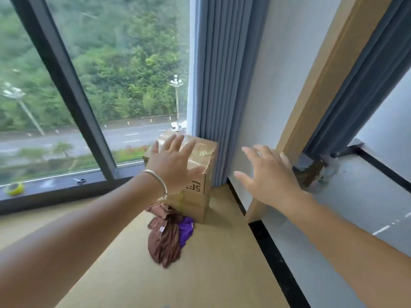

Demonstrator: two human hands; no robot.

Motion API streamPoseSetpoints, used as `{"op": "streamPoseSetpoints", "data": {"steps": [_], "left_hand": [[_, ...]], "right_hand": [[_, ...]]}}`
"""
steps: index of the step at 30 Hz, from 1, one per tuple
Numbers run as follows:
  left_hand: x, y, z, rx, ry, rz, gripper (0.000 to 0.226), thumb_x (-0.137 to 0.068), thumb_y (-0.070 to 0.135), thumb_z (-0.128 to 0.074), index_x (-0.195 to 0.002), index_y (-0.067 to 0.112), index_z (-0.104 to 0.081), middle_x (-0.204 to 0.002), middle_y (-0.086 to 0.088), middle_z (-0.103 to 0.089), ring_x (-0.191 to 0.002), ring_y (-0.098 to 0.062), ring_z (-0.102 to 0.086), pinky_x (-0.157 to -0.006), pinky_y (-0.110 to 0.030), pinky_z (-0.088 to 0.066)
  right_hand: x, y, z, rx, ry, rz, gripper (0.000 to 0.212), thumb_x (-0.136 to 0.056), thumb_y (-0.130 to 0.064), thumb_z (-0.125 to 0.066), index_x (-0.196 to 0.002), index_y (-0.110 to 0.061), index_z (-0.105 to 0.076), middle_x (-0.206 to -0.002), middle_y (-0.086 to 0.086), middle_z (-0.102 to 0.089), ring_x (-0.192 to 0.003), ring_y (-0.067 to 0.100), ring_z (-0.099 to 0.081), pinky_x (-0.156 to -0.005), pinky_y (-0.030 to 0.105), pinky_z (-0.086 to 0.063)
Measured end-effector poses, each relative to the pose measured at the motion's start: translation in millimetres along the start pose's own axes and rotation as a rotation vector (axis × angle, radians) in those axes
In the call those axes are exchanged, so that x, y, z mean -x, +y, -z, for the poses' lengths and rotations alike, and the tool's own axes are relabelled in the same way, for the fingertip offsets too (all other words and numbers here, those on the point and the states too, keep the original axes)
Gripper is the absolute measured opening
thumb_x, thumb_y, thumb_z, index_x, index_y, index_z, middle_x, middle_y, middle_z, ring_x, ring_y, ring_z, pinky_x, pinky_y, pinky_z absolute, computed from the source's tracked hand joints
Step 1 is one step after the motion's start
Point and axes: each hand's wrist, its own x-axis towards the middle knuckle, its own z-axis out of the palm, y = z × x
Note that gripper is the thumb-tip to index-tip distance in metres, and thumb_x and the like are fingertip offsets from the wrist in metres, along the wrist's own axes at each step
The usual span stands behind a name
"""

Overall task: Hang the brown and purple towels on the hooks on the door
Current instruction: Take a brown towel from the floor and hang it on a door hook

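A crumpled brown towel [164, 238] lies on the tan surface at the foot of a cardboard box, with a purple towel [186, 230] bunched against its right side and partly under it. My left hand [175, 161], a silver bangle on its wrist, is held out in the air above the towels with spread straight fingers, in front of the box. My right hand [269, 176] is also stretched out flat with spread fingers, to the right, in front of the white wall. Neither hand holds anything. No door or hooks are in view.
A taped cardboard box [203, 161] stands in the corner beside a grey-blue curtain [222, 85]. A large window [111, 74] with a dark frame fills the left. A roll of yellow tape [14, 188] lies on its sill. Another curtain [360, 85] and a ledge are on the right.
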Motion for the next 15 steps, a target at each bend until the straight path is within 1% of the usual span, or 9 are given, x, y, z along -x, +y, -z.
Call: {"op": "streamPoseSetpoints", "data": {"steps": [4, 6, 10, 12, 15], "left_hand": [[11, -34, -52, -0.001, -0.092, 0.155, 0.078, -0.086, 0.071, -0.032, -0.150, 0.035, -0.007, -0.161, -0.004, -0.002, -0.148, -0.024, 0.000, -0.117, -0.055, -0.006], [11, -50, -77, 0.028, -0.117, 0.227, 0.077, -0.087, 0.070, -0.033, -0.150, 0.035, -0.006, -0.161, -0.004, -0.002, -0.148, -0.024, 0.000, -0.117, -0.055, -0.006], [12, -76, -124, 0.108, -0.134, 0.321, 0.073, -0.090, 0.065, -0.036, -0.151, 0.032, -0.013, -0.160, -0.004, -0.005, -0.147, -0.023, -0.004, -0.117, -0.051, -0.008], [15, -91, -155, 0.155, -0.156, 0.384, 0.071, -0.090, 0.062, -0.038, -0.150, 0.032, -0.017, -0.159, -0.005, -0.009, -0.146, -0.023, -0.010, -0.117, -0.051, -0.011], [21, -114, -201, 0.186, -0.233, 0.459, 0.071, -0.091, 0.060, -0.039, -0.151, 0.029, -0.017, -0.159, -0.006, -0.010, -0.146, -0.023, -0.011, -0.116, -0.050, -0.011]], "right_hand": [[-35, -27, -65, -0.067, -0.120, 0.144, 0.066, -0.090, -0.060, -0.044, -0.147, -0.030, -0.026, -0.151, 0.001, -0.031, -0.141, 0.022, -0.024, -0.116, 0.052, -0.018], [-54, -42, -99, -0.098, -0.180, 0.206, 0.063, -0.091, -0.058, -0.044, -0.146, -0.030, -0.027, -0.151, 0.001, -0.031, -0.141, 0.022, -0.024, -0.117, 0.052, -0.016], [-86, -69, -156, -0.165, -0.265, 0.219, 0.061, -0.094, -0.054, -0.044, -0.147, -0.028, -0.029, -0.150, -0.001, -0.032, -0.139, 0.019, -0.027, -0.118, 0.048, -0.016], [-99, -85, -188, -0.203, -0.345, 0.207, 0.061, -0.094, -0.052, -0.045, -0.147, -0.027, -0.029, -0.150, -0.002, -0.033, -0.139, 0.018, -0.027, -0.118, 0.046, -0.016], [-109, -105, -237, -0.212, -0.474, 0.237, 0.062, -0.094, -0.051, -0.045, -0.149, -0.026, -0.027, -0.151, -0.002, -0.031, -0.140, 0.016, -0.025, -0.118, 0.045, -0.017]]}}
